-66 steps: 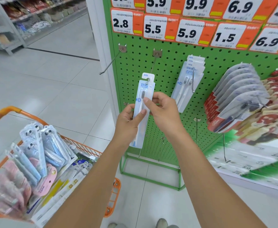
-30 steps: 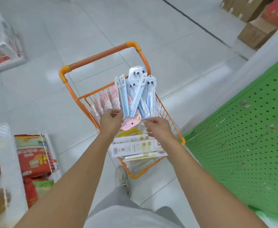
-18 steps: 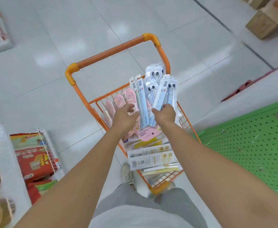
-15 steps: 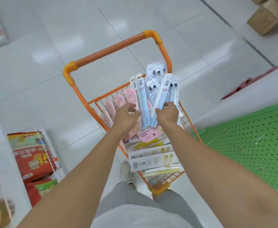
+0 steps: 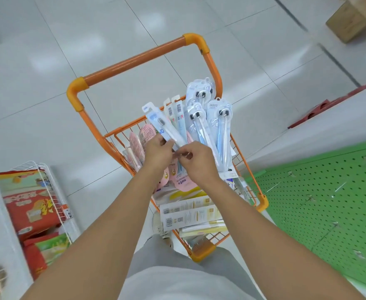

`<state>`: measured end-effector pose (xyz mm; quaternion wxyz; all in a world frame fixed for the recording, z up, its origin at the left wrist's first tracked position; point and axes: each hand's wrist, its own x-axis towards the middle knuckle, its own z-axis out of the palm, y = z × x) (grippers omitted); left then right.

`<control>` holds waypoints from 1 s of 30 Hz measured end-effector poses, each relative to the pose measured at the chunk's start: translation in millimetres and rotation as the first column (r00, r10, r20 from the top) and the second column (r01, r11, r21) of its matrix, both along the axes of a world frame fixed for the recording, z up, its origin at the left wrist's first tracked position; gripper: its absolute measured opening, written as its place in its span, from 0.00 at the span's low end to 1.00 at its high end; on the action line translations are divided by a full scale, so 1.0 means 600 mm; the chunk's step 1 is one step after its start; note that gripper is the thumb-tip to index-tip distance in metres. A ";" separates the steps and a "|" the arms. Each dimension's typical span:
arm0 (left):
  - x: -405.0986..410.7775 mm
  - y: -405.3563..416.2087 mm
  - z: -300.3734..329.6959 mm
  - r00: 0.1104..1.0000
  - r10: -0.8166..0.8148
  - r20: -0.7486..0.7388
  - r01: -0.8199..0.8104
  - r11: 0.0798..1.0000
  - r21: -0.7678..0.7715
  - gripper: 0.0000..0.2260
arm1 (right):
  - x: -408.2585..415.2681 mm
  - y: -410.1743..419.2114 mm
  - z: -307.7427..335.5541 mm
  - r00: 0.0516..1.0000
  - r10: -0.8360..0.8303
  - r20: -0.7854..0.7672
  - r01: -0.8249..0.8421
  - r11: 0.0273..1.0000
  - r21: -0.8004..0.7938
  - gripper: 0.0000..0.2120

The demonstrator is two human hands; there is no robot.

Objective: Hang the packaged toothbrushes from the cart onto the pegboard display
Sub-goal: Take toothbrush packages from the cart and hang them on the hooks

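Both hands meet over the orange wire cart [image 5: 214,68]. Your left hand [image 5: 157,151] and right hand [image 5: 196,161] pinch the lower end of one slim white-and-blue toothbrush pack [image 5: 163,124]. Lift it straight out, card hole uppermost, before turning to the green pegboard [image 5: 329,204].

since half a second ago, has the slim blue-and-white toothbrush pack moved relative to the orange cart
Yes. The slim blue-and-white toothbrush pack has swung left out of the bunch, toward the orange wire cart's left post, gripped by the left hand.

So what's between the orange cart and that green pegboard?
In the head view, only bare white floor shows between the cart and the pegboard.
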<state>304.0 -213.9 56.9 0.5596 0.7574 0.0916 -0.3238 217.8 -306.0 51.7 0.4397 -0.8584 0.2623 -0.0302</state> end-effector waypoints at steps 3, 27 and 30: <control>0.005 0.007 0.006 0.998 0.061 0.018 -0.061 0.998 -0.035 0.07 | 0.011 -0.019 0.000 0.982 -0.173 0.070 0.173 0.985 0.001 0.03; -0.038 -0.040 0.089 0.990 -0.056 -0.131 0.019 0.962 -0.272 0.03 | -0.087 -0.010 0.109 0.943 -0.261 0.204 0.274 0.961 -0.035 0.04; -0.069 -0.075 0.130 0.978 -0.116 -0.171 0.045 0.926 -0.374 0.11 | -0.116 -0.031 0.136 0.923 -0.295 0.246 0.278 0.955 0.104 0.07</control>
